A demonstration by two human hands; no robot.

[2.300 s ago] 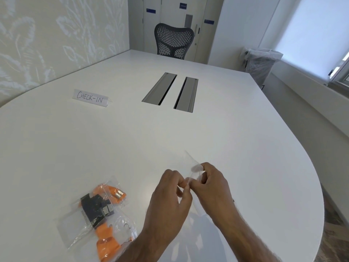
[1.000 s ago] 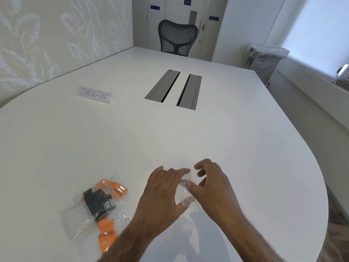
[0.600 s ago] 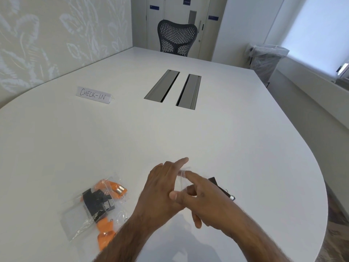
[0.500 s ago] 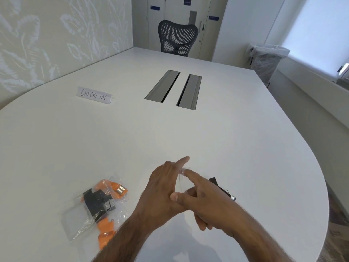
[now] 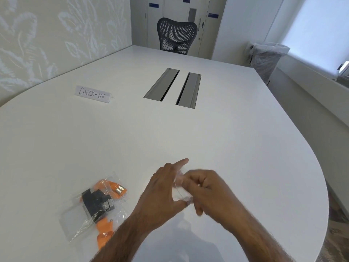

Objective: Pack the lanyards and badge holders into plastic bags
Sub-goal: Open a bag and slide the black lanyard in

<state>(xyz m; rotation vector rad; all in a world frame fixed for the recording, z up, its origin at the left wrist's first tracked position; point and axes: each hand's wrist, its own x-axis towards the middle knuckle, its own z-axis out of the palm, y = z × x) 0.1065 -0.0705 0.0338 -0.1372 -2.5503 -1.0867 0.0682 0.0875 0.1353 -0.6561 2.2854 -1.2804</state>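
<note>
The packed bags [image 5: 79, 220] lie flat on the white surface [image 5: 236, 148] at its near left, just left of the left forearm. They are clear. Orange lanyards [image 5: 113, 188] and a black piece [image 5: 94, 202] show through the film, with a small metal clip among them. How many bags are stacked there cannot be told.

Slightly farther in, both hands meet above the surface, near its front edge. Between them is a small, clear plastic bag [image 5: 179, 193], raised off the surface.

- Left hand [image 5: 160, 191]: the thumb reaches under the bag's lower edge and the middle fingers curl toward it, pinching the film. The index finger points straight forward, free of the bag.
- Right hand [image 5: 205, 188]: blurred. Its fingers [image 5: 190, 183] are curled tight against the bag's right edge and grip it. One finger points down toward the surface.

Whether the bag holds anything cannot be told.

Well beyond the hands, at far left, a folded paper sign [image 5: 92, 93] stands on the surface, hand-lettered "CHECK-IN". To its right, at the middle of the surface, two grey cable slots [image 5: 162, 85] run side by side.

Past the far edge stands a black mesh chair [image 5: 176, 35], in front of pale doors. At far right, a lined bin [image 5: 266, 55] stands on the floor below the window.
</note>
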